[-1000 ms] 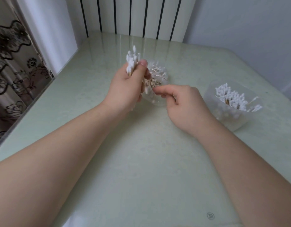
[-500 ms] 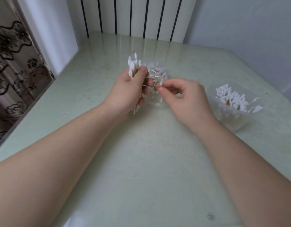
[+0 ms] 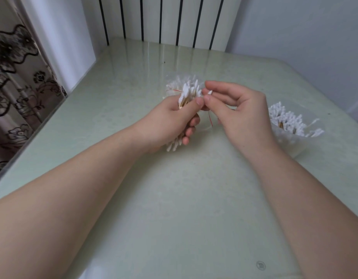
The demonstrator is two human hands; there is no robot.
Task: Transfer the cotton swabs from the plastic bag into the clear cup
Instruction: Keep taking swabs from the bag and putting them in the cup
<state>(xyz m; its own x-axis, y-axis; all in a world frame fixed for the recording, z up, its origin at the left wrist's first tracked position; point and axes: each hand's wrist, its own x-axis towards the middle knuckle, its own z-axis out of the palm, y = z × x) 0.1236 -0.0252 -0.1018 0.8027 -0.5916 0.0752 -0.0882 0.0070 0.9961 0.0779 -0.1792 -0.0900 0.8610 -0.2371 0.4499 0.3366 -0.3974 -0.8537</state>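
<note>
1. left hand (image 3: 170, 119), mid-view, has its fingers curled round a bundle of cotton swabs (image 3: 189, 92). Tips fan toward 12 o'clock, lower ends poke out under the fist at 6.
2. right hand (image 3: 242, 117), at 3 o'clock of it, pinches a single swab (image 3: 210, 92) btwn thumb & index. Other fingers are loosely spread.
3. Change: approx 1 sec ago the right hand was lower, picking in the plastic bag (image 3: 171, 86). Now it's up, w/ the swab tip just beside the bundle.
4. Bag lies crumpled behind the fists, at 12. Can't tell how many swabs are left inside.
5. clear cup (image 3: 291, 137) sits at 3 o'clock on the table (image 3: 174, 198), well apart, already holding many swabs.
6. Meaning: prob. one more swab joins the batch; the move to the cup isn't done yet.
</note>
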